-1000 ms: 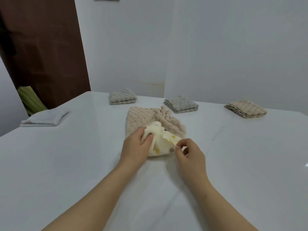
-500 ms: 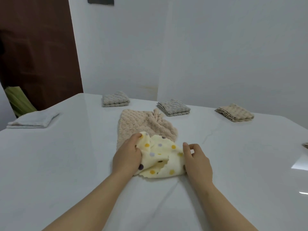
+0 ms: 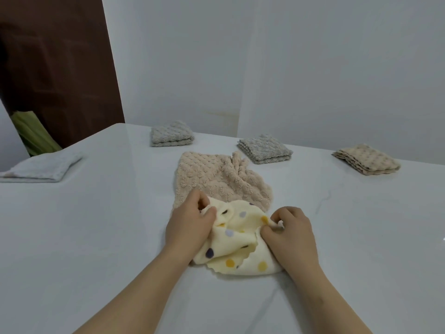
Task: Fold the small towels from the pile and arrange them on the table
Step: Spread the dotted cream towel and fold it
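Observation:
A cream towel with coloured dots (image 3: pixel 237 247) lies crumpled on the white table (image 3: pixel 96 237) in front of me. My left hand (image 3: pixel 190 225) pinches its far left corner. My right hand (image 3: pixel 291 235) pinches its far right edge. Just behind it, partly under its far edge, lies an unfolded beige bobble towel (image 3: pixel 216 179). Three folded towels sit along the far side: a grey one (image 3: pixel 171 134), another grey one (image 3: pixel 265 148) and a beige one (image 3: pixel 366 159). A folded white towel (image 3: pixel 41 166) rests at the left edge.
A white wall stands close behind the table. A dark brown door (image 3: pixel 55 68) is at the back left, with a green object (image 3: pixel 33 132) leaning below it. The table's left edge runs near the white towel.
The dotted towel has come off the beige towel toward me and spread wider. Both hands shifted from its sides to pinch its far corners.

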### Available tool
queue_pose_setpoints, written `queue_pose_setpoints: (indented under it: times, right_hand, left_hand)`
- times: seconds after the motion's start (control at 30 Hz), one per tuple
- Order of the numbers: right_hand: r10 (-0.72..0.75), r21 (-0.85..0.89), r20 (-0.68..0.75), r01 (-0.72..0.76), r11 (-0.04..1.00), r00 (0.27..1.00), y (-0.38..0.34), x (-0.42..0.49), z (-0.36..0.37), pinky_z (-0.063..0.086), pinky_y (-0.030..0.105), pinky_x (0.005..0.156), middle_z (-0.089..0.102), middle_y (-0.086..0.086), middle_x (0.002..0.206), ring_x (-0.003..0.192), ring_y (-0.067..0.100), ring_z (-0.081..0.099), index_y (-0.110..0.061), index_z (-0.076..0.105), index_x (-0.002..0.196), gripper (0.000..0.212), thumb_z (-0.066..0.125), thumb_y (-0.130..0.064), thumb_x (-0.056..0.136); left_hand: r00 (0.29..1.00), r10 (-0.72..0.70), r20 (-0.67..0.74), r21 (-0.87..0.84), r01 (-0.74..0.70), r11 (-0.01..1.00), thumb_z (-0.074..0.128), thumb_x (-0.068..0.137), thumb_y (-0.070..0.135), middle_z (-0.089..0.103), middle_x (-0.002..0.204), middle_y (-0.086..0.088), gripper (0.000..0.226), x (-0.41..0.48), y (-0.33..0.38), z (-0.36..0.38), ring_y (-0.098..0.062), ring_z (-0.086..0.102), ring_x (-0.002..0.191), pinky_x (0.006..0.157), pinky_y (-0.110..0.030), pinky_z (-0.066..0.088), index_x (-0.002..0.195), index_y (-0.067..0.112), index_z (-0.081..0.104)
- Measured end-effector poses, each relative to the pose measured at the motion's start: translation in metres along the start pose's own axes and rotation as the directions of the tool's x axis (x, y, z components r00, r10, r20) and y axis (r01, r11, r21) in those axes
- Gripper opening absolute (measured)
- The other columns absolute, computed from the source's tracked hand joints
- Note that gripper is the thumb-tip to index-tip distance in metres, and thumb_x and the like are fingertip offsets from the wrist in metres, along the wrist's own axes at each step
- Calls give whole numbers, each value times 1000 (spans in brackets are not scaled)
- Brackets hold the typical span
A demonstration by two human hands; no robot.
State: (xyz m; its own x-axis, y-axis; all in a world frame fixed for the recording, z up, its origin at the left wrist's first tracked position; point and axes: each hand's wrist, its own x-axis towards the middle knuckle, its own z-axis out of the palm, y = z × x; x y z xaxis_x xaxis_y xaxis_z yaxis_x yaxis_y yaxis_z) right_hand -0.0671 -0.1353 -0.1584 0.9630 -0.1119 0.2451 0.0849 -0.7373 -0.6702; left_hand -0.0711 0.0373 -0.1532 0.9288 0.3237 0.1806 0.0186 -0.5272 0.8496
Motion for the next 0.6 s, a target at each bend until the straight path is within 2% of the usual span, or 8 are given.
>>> queue_pose_setpoints:
  times: [0.07, 0.13, 0.2, 0.23, 0.33, 0.4, 0.53, 0.6]
  right_hand:
    - [-32, -6, 69, 32, 999, 997, -4, 1, 0, 33, 28, 74, 45, -15, 80, 88, 18, 46, -26, 47, 78, 14, 59, -19, 77]
    - [-57, -41, 182, 66, 997, 982, -7, -1, -1, 36, 29, 81, 47, -13, 84, 91, 19, 48, -30, 46, 110, 32, 59, -25, 81]
    - [-161, -69, 260, 184, 980, 952, -8, -5, -4, 36, 29, 86, 51, -11, 97, 101, 20, 52, -37, 32, 135, 56, 54, -23, 86]
    - [-217, -74, 295, 249, 966, 931, -10, -7, -3, 36, 28, 85, 51, -11, 100, 104, 19, 52, -39, 31, 137, 57, 50, -19, 87]
    - [-277, -83, 327, 320, 944, 903, -7, -13, 2, 35, 25, 76, 48, -20, 82, 97, 17, 51, -33, 56, 121, 43, 42, -9, 88]
    - [-268, -71, 241, 292, 954, 933, -6, -16, 0, 31, 22, 72, 47, -22, 76, 91, 13, 47, -29, 61, 115, 39, 42, -8, 88]
    - [-268, -49, 28, 270, 962, 963, -2, -19, -7, 30, 11, 70, 56, -16, 97, 98, 11, 47, -24, 62, 113, 37, 46, -3, 87]
    - [-248, -32, -54, 247, 969, 967, -1, -20, -13, 30, 12, 70, 56, -14, 98, 102, 15, 51, -19, 63, 110, 35, 47, 0, 85]
  left_hand:
    - [998, 30, 52, -15, -29, 999, 50, 90, 17, 50, 92, 13, 23, 0, 0, -2, -12, 50, 89, 76, -26, 37, 105, 35, 47]
    - [986, 127, 106, -10, -126, 992, 44, 92, 12, 46, 91, 14, 49, 0, -2, -4, -6, 47, 84, 79, -26, 37, 128, 44, 36]
    - [971, 183, 155, 14, -188, 982, 40, 93, 9, 51, 85, 10, 50, -1, 0, -5, -8, 48, 76, 79, -30, 41, 124, 47, 40]
    - [968, 187, 166, 21, -193, 981, 40, 92, 8, 56, 82, 8, 44, -1, -1, -6, -11, 51, 77, 77, -29, 42, 113, 46, 50]
    - [972, 192, 136, 7, -195, 981, 42, 91, 6, 59, 81, 19, 41, -6, -3, -10, -11, 54, 82, 68, -21, 41, 80, 43, 55]
    - [975, 191, 110, -9, -191, 981, 42, 91, 5, 58, 86, 19, 37, -9, -2, -14, -9, 53, 85, 71, -22, 40, 85, 39, 55]
    - [970, 229, 84, -72, -224, 972, 47, 88, 4, 54, 89, 25, 36, -11, 1, -25, 3, 50, 83, 69, -4, 37, 96, 39, 54]
    - [967, 245, 73, -117, -236, 965, 54, 86, 9, 52, 91, 28, 34, -12, 2, -28, 4, 51, 84, 73, -6, 39, 97, 41, 52]
